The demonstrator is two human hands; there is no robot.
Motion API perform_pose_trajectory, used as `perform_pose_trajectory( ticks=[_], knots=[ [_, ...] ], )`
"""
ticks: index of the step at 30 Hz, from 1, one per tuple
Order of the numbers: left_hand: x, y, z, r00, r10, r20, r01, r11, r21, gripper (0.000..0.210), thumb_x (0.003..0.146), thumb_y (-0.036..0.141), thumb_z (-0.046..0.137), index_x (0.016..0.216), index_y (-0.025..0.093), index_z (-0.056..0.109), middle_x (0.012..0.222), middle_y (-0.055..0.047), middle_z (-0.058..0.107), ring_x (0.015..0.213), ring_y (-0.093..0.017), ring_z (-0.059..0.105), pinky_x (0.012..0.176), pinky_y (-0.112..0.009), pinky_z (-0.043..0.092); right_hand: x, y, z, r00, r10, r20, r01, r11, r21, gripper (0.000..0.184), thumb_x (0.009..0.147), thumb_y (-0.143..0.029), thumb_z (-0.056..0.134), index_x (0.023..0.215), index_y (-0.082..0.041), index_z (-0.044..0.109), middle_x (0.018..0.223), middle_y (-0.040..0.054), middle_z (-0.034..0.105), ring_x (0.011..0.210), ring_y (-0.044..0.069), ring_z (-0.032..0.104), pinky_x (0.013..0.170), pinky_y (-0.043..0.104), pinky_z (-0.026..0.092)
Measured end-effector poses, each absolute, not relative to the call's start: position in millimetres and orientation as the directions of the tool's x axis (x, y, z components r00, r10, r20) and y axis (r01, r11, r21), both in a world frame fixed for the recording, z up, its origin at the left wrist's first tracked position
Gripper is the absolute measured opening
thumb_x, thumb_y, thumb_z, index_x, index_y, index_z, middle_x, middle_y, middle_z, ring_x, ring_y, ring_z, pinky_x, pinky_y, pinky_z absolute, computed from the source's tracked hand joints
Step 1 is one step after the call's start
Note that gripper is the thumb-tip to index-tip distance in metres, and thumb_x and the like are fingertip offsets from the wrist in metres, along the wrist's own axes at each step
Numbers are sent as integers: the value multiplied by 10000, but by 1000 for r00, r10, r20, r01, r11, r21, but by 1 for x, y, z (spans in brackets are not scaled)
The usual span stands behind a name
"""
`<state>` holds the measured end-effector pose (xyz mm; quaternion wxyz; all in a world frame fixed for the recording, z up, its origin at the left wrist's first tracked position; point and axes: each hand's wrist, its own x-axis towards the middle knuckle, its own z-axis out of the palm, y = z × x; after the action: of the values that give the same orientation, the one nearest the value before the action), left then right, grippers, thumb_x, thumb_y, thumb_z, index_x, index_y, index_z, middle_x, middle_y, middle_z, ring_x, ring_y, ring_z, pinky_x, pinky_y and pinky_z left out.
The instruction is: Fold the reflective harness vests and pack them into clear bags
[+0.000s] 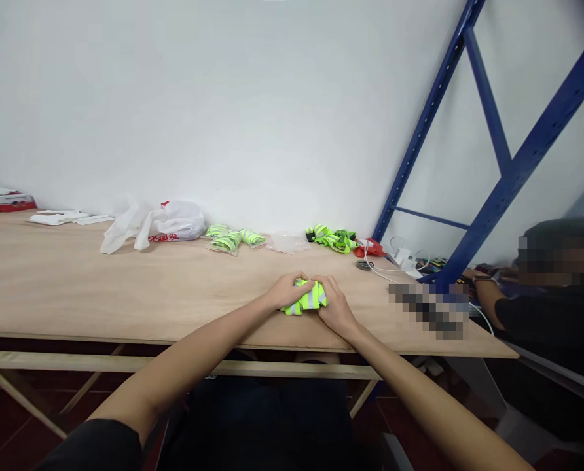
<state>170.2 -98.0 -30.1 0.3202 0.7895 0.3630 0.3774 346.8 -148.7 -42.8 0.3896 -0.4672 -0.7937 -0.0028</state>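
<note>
Head view: the left hand (286, 292) and the right hand (337, 306) curl, partly closed, around opposite ends of a folded yellow-green reflective bundle (311, 299), gripping it near the front edge of the wooden table (125, 294); farther back lie packed bundles (226, 241), clear plastic (288, 243) and a loose strap heap (338, 239)
</note>
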Motion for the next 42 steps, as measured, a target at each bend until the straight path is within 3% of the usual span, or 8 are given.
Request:
perform_pose_trajectory(
  ticks=[4,8,12,16,25,31,37,42],
  knots=[
    [174,-95,-38,454,808,376,175,-495,851,365,854,504,589,954,160,656,874,-20,689,787,-159,615,683,-235,472,347,-148,-44,-245,739,627,719,572,-394,505,702,-4,474,1157,-216,540,1091,90,562,1052,253,560,886,362,484],
    [175,-94,-41,404,836,371,161,-464,871,386,818,512,631,939,148,671,862,-29,696,784,-167,625,680,-245,469,347,-149,-44,-234,769,595,670,571,-474,510,742,-69,530,1229,-219,535,1143,95,566,1102,261,549,946,395,471],
    [172,-97,-39,336,856,392,297,-491,819,374,822,509,634,962,167,686,863,-19,711,797,-176,637,675,-248,461,355,-148,-42,-295,850,435,497,526,-690,803,717,-200,718,1446,-256,386,1360,93,500,1258,264,488,1068,426,413],
    [169,-100,-35,314,824,471,424,-566,707,333,849,497,610,961,194,692,835,-2,710,772,-179,630,668,-260,437,363,-139,-40,-337,904,263,234,351,-907,996,679,-373,846,1510,-305,302,1456,92,460,1243,260,525,1038,418,451],
    [168,-104,-36,329,736,591,448,-673,589,257,920,436,540,990,224,667,884,-11,711,804,-195,638,724,-291,454,344,-123,-37,-222,959,174,-2,179,-984,871,548,-258,911,1342,-279,554,1098,28,682,893,186,642,790,313,529],
    [168,-107,-37,296,707,642,352,-706,614,253,891,373,602,1093,224,566,1015,-34,689,927,-214,649,825,-321,481,346,-122,-30,-307,948,85,-138,44,-989,724,530,-167,898,1202,-251,644,960,10,727,803,182,677,737,299,532],
    [166,-109,-37,342,648,681,293,-762,578,196,901,355,581,1032,224,516,928,-26,636,861,-207,614,772,-318,462,352,-116,-31,-438,898,43,-186,-44,-982,394,605,-305,901,931,-173,722,878,47,746,789,200,698,774,324,533],
    [166,-109,-37,354,622,698,276,-783,558,160,898,317,574,1008,221,506,922,-26,621,842,-198,600,764,-317,464,348,-109,-37,-385,921,60,-203,-21,-979,365,622,-401,897,833,-154,731,794,47,737,715,190,677,693,304,515]
  ],
)
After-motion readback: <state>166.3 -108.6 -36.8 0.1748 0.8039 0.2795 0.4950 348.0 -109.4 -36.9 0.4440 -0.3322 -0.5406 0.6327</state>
